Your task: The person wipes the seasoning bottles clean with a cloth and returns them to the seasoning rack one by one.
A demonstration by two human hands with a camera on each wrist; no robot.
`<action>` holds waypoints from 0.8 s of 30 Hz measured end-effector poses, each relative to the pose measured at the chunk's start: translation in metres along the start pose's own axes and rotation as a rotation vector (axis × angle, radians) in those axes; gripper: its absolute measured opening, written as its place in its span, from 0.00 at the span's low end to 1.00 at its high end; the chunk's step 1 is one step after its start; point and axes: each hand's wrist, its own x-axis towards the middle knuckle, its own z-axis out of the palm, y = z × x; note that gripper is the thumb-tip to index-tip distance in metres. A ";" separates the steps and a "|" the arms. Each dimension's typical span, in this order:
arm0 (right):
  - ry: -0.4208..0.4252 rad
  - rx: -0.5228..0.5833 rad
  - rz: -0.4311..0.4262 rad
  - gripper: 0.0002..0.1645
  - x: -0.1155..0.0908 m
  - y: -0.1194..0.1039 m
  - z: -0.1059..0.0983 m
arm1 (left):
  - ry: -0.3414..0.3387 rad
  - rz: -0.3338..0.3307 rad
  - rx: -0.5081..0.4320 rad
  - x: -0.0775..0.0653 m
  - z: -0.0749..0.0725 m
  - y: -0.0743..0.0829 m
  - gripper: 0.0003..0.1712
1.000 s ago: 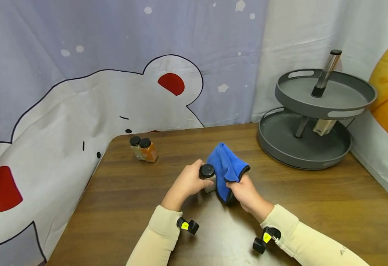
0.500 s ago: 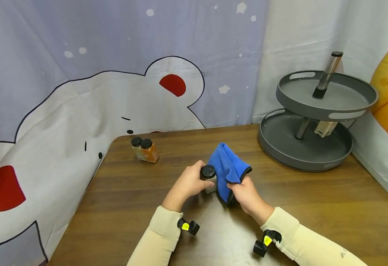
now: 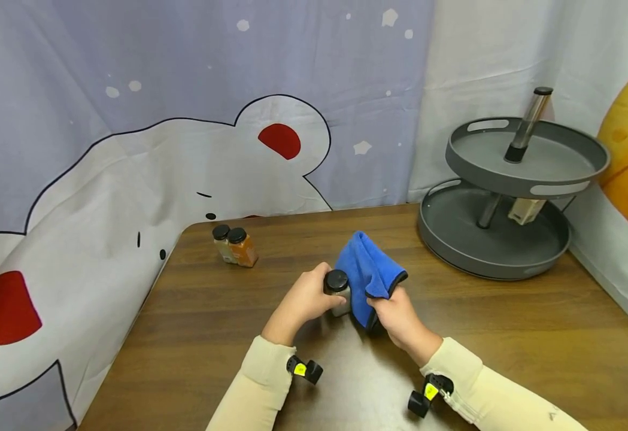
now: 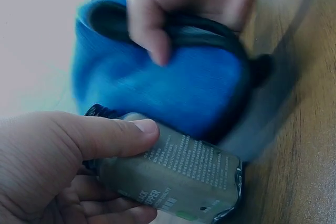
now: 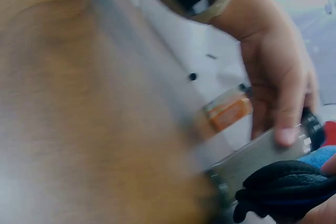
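Observation:
My left hand (image 3: 304, 299) grips a black-capped pepper jar (image 3: 340, 302) near the middle of the table, thumb across its side. Printed label text, with the word pepper, shows on the jar (image 4: 178, 171) in the left wrist view. In my right hand (image 3: 402, 317) is a folded blue cloth (image 3: 364, 263) with dark edging, pinched by thumb and fingers. The cloth lies against the jar's right side. In the right wrist view the cloth's dark edge (image 4: 236, 61) bunches beside the jar (image 5: 262, 156), partly covering it.
Two more black-capped jars stand together at the table's back left, a pale one (image 3: 223, 248) and an orange one (image 3: 245, 250). A grey two-tier round tray (image 3: 494, 257) occupies the back right, with a small beige box (image 3: 526, 211) on its lower tier. Printed curtains hang behind the wooden table (image 3: 206, 335).
Both hands keep their hold on the jar and the cloth in almost the same place. The head view has shifted very slightly.

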 end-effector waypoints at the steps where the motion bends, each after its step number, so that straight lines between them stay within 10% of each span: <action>1: 0.000 0.039 -0.016 0.39 0.000 -0.002 0.000 | 0.001 0.001 0.000 0.000 0.000 0.000 0.28; 24: 0.008 -0.090 0.002 0.34 0.000 0.012 0.001 | -0.018 -0.007 0.005 -0.001 0.002 0.001 0.28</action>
